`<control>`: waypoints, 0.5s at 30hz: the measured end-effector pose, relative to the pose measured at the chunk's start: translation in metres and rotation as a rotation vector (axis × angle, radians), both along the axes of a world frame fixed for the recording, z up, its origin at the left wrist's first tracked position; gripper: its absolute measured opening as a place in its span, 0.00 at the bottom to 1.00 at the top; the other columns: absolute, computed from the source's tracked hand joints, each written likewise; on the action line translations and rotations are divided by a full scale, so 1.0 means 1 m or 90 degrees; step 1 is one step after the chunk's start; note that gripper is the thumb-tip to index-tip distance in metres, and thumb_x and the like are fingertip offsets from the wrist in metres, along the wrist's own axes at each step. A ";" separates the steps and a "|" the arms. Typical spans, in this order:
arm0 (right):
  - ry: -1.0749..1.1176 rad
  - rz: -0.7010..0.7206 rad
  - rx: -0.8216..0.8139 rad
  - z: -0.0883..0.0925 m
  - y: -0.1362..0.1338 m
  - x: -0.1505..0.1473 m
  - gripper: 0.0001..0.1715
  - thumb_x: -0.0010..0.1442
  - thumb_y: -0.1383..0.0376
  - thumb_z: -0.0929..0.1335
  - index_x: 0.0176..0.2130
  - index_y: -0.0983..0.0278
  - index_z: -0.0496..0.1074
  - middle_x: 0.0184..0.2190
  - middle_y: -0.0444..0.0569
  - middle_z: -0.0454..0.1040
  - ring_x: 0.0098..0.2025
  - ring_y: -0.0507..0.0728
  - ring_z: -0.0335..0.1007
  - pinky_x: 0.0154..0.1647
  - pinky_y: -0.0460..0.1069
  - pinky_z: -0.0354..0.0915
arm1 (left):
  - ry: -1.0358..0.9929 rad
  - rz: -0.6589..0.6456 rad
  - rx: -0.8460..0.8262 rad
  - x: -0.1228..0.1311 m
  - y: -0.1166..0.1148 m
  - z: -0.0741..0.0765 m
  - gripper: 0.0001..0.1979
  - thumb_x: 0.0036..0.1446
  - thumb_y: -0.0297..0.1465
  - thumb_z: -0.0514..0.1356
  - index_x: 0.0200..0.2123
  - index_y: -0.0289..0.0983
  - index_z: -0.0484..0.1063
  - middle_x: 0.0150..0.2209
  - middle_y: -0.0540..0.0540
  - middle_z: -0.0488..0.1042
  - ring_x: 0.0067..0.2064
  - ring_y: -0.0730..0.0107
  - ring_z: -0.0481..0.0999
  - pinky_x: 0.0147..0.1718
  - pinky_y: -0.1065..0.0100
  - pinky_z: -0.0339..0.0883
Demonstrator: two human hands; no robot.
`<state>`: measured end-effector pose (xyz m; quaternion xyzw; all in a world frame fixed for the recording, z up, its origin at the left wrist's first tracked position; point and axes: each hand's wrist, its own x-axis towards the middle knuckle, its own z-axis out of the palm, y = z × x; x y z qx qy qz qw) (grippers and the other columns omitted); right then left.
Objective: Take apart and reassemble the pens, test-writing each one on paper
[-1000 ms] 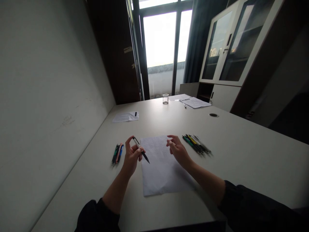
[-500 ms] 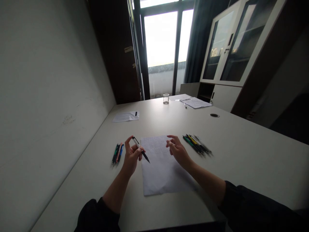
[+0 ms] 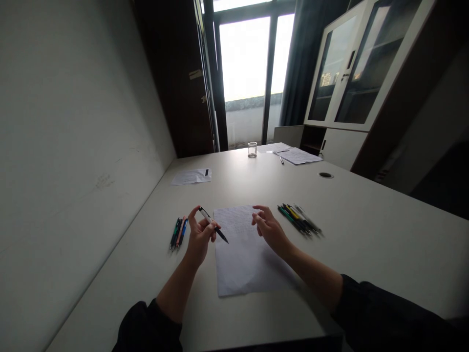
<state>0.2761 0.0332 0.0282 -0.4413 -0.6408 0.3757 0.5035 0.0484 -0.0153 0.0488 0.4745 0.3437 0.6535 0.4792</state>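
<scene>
My left hand holds a white and black pen between its fingers, the tip pointing down and right over the left part of a sheet of paper. Handwritten lines cover the sheet's upper part. Over the sheet's right side is my right hand, its fingers apart and loosely bent, with nothing in them. Several pens lie side by side left of my left hand. Another group of several pens, with green, yellow and clear ones, lies right of my right hand.
A glass cup stands at the table's far edge. Papers and a pen lie right of it. Another paper is at the far left, near the wall. A round hole is at the right.
The pen in my left hand has tilted slightly, its tip a little higher and its top end a little further left. My right hand has hardly moved.
</scene>
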 end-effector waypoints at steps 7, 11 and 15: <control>-0.147 0.096 0.057 0.005 -0.007 -0.002 0.19 0.67 0.55 0.60 0.37 0.61 0.75 0.22 0.43 0.70 0.20 0.50 0.61 0.23 0.46 0.59 | 0.008 -0.013 0.008 0.003 -0.001 -0.001 0.44 0.58 0.32 0.64 0.66 0.49 0.35 0.35 0.49 0.76 0.26 0.76 0.73 0.28 0.71 0.68; -0.216 0.163 0.146 0.008 -0.010 -0.006 0.19 0.66 0.54 0.62 0.36 0.62 0.77 0.27 0.47 0.74 0.28 0.53 0.67 0.30 0.47 0.62 | 0.022 -0.027 0.001 0.003 0.001 -0.006 0.44 0.58 0.33 0.64 0.65 0.50 0.35 0.37 0.49 0.76 0.28 0.73 0.77 0.30 0.69 0.70; -0.259 0.220 0.183 0.010 -0.013 -0.010 0.18 0.66 0.54 0.63 0.39 0.60 0.77 0.32 0.48 0.75 0.31 0.54 0.68 0.33 0.48 0.62 | 0.024 -0.042 -0.001 0.005 0.003 -0.010 0.41 0.58 0.33 0.65 0.62 0.48 0.38 0.38 0.48 0.77 0.28 0.71 0.78 0.31 0.66 0.73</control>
